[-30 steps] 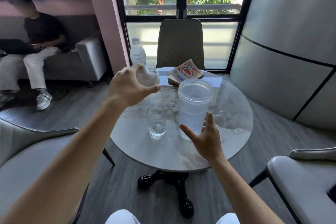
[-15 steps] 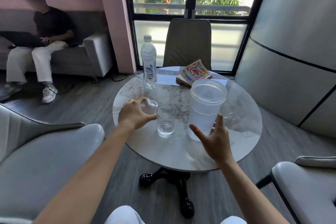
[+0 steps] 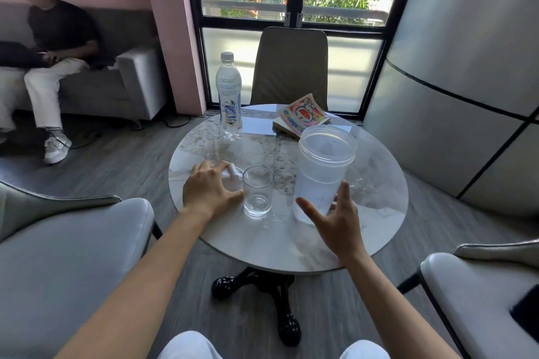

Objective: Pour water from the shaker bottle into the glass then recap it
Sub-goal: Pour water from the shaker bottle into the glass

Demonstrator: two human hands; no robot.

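Note:
A translucent shaker bottle [image 3: 323, 172] stands uncapped on the round marble table [image 3: 376, 213], with some water in its lower part. My right hand [image 3: 332, 224] is spread just in front of its base, fingers apart, fingertips touching or nearly touching it. A short clear glass [image 3: 258, 191] stands to the left of the bottle with a little water at the bottom. My left hand [image 3: 211, 191] lies on the table left of the glass, fingers over the bottle's clear cap [image 3: 233, 173], which rests on the tabletop.
A sealed plastic water bottle [image 3: 229, 96] stands at the table's far left. A colourful book [image 3: 303, 118] and a paper sheet lie at the back. Chairs stand left, right and behind the table. A person sits on a sofa at far left.
My left hand has come down from above the table with the cap and set it on the tabletop beside the glass. My right hand stays by the shaker bottle's base.

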